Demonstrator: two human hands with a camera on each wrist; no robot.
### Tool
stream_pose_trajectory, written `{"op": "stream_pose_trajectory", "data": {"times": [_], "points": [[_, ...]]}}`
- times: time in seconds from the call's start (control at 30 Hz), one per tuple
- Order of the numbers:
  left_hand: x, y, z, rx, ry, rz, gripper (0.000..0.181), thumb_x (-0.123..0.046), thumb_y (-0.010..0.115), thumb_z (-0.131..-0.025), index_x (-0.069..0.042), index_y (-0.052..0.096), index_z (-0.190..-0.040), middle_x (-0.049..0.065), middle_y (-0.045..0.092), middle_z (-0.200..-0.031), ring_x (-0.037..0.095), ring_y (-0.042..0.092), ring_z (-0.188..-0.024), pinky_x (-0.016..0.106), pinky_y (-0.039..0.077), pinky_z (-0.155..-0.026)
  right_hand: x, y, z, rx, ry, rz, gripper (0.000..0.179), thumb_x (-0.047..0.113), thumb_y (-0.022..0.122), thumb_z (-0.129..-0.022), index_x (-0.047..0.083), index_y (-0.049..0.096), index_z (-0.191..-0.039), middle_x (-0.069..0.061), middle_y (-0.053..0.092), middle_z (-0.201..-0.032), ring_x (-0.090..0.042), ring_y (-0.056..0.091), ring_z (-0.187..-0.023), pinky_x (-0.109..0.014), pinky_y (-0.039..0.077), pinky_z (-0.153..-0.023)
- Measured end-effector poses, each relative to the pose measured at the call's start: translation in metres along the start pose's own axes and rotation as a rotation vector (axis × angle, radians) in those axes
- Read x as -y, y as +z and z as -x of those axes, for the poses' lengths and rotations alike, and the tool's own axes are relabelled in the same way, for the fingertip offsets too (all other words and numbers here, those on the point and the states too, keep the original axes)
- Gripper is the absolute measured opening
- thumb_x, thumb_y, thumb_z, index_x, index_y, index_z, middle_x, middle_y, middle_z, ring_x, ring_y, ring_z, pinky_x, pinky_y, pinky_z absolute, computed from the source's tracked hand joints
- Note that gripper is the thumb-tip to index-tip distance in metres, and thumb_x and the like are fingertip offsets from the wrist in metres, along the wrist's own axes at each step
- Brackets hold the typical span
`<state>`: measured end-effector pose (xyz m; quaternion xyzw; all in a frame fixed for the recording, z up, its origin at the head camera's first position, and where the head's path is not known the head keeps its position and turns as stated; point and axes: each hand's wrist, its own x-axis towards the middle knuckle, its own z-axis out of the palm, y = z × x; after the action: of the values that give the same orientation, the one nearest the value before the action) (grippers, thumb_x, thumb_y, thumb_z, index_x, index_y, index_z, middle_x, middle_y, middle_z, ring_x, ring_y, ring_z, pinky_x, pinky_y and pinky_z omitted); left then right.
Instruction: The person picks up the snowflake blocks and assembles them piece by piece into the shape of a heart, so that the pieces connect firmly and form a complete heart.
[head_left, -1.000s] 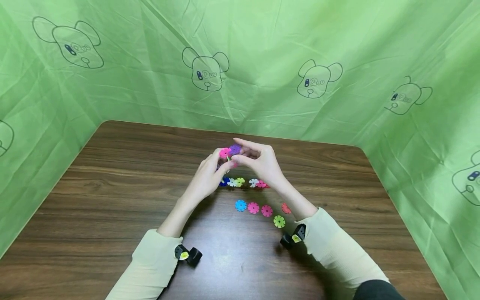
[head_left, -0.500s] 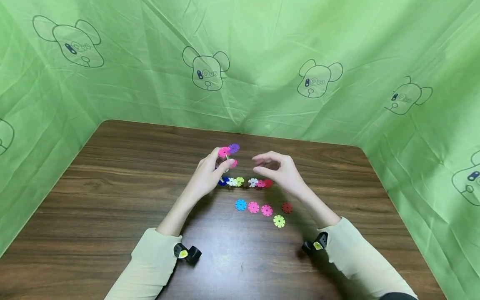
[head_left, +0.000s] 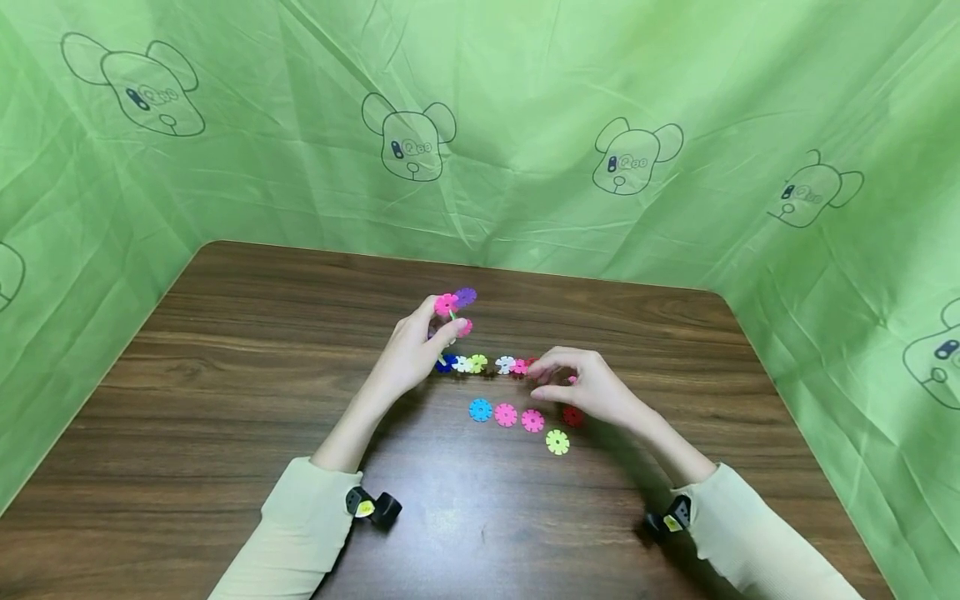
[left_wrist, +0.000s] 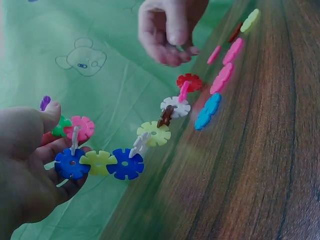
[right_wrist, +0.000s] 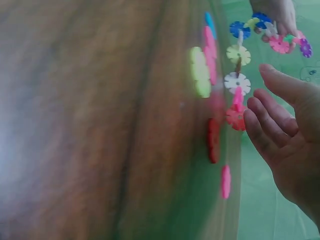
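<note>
My left hand (head_left: pixel 405 354) pinches one end of a chain of interlocking notched plastic discs (left_wrist: pixel 125 170), thumb on top and fingers beneath. At the held end are a purple disc (head_left: pixel 466 297) and a pink disc (head_left: pixel 446 304). From there the chain runs right through blue, yellow, white and brown discs to a red disc (left_wrist: pixel 189 82). My right hand (head_left: pixel 592 385) hovers by that red end with fingers loosely bent and nothing between them. Partly hidden behind it in the head view lies a loose pink disc (right_wrist: pixel 226 181).
Nearer me on the wooden table (head_left: pixel 465 517) lie loose flat discs: a light blue disc (head_left: pixel 480 410), two pink discs (head_left: pixel 506 415), a yellow-green disc (head_left: pixel 557 442) and a dark red disc (head_left: pixel 572 416). A green curtain (head_left: pixel 517 217) hangs around the table.
My right hand has left the pink and purple discs at the left hand, moving right and toward me, over the loose discs. The left hand keeps its hold, nearly still.
</note>
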<state>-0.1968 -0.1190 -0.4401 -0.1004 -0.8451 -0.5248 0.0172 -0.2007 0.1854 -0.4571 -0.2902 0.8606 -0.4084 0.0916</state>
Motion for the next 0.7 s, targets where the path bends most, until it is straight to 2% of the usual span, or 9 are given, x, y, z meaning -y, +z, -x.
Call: {"op": "stream_pose_trajectory", "data": {"times": [0.17,0.37,0.7], "points": [[0.001,0.000,0.000,0.000,0.000,-0.008,0.025,-0.039,0.058,-0.105,-0.016,0.055,-0.112,0.009,0.068,-0.106,0.027,0.062,-0.091,0.035,0.049,-0.076,-0.003,0.006,0.007,0.070,-0.064,0.074,0.030,0.017,0.087,-0.083,0.013,0.079,-0.111,-0.003,0.077,-0.105,-0.018,0.071,-0.091,-0.032,0.060,-0.079],[0.001,0.000,0.000,0.001,0.002,-0.006,0.025,-0.040,0.058,-0.105,-0.016,0.055,-0.111,0.007,0.066,-0.101,0.027,0.060,-0.090,0.034,0.049,-0.076,-0.004,0.013,0.011,0.145,-0.107,0.195,0.033,0.025,0.089,-0.081,0.019,0.079,-0.111,0.005,0.074,-0.108,-0.015,0.068,-0.095,-0.031,0.057,-0.083],[0.001,0.000,0.000,-0.006,0.003,-0.010,0.024,-0.039,0.059,-0.105,-0.016,0.056,-0.111,0.007,0.066,-0.100,0.027,0.060,-0.090,0.034,0.048,-0.076,-0.001,0.016,0.012,0.197,-0.100,0.222,0.033,0.024,0.090,-0.078,0.019,0.080,-0.109,0.006,0.069,-0.109,-0.012,0.064,-0.102,-0.032,0.055,-0.091]]}}
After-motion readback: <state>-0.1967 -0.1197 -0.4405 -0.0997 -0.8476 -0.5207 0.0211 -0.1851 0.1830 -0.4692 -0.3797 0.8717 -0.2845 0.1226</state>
